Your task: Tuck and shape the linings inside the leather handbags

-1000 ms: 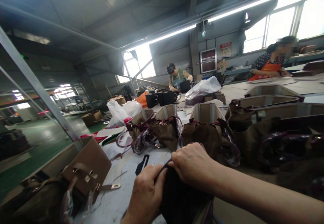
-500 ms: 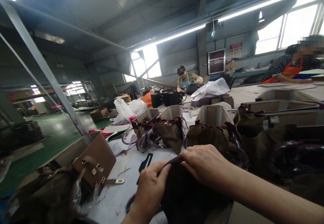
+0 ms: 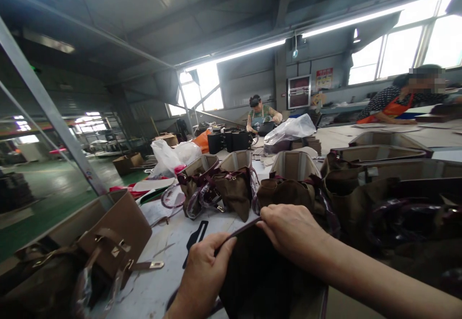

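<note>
A dark brown handbag stands close in front of me, its lower part cut off by the frame. My left hand pinches its top edge between thumb and fingers. Further along that same edge, to the right, my right hand grips it with the fingers folded over. The stretch of edge between the two hands runs straight and slants up to the right. Left of my left hand, a flat black cut-out piece lies on the white table.
At left stands a tan handbag with plastic-wrapped handles. Several brown handbags line the table ahead and to the right. Clear plastic bags and black bags lie beyond. Two co-workers, one in an orange apron, work further off.
The view has turned slightly right, so the surroundings shift left. My hands keep hold of the bag's edge; they sit a little further apart, with more of the edge showing between them.
</note>
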A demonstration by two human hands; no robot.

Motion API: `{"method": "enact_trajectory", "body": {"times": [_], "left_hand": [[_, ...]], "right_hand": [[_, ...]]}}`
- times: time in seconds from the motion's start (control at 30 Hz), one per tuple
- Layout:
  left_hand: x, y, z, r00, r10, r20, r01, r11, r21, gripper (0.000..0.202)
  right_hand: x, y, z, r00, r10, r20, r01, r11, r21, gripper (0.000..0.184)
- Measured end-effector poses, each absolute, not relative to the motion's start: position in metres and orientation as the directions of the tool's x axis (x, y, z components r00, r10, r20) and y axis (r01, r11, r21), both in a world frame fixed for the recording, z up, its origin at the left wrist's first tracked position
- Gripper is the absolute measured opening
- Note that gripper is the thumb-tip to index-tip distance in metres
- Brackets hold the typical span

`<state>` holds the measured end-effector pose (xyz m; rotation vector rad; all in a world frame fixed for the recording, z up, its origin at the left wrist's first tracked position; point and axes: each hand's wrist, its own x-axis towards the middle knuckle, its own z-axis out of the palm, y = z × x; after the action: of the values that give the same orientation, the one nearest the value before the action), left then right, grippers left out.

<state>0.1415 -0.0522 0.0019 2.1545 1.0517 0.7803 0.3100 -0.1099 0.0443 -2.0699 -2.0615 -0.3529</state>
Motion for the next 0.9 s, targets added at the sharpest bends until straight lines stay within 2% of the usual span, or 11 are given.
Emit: {"method": "enact_trajectory", "body": {"times": [0.33, 0.57, 0.63, 0.77, 0.9], "left_hand": [[0.14, -0.056, 0.011, 0.574, 0.804, 0.156, 0.537, -0.514, 0.668, 0.031], [0.144, -0.054, 0.04, 0.82, 0.568, 0.073, 0.382, -0.638, 0.668, 0.028], [0.147, -0.052, 0.046, 0.85, 0.526, 0.012, 0.391, -0.647, 0.655, 0.027], [0.154, -0.047, 0.049, 0.805, 0.584, -0.104, 0.545, -0.659, 0.517, 0.03], [0.161, -0.049, 0.05, 0.797, 0.601, -0.068, 0.56, -0.691, 0.457, 0.025]], "right_hand": [[0.312, -0.11, 0.043, 0.01, 0.952, 0.306, 1.0, -0.017, 0.018, 0.021], [0.312, -0.112, 0.045, 0.028, 0.956, 0.292, 1.0, -0.029, -0.001, 0.02], [0.312, -0.112, 0.044, 0.032, 0.957, 0.288, 0.999, -0.032, -0.004, 0.02], [0.314, -0.114, 0.043, 0.02, 0.956, 0.293, 1.0, -0.02, -0.002, 0.019], [0.314, -0.113, 0.046, 0.036, 0.957, 0.288, 0.999, -0.029, -0.027, 0.02]]}}
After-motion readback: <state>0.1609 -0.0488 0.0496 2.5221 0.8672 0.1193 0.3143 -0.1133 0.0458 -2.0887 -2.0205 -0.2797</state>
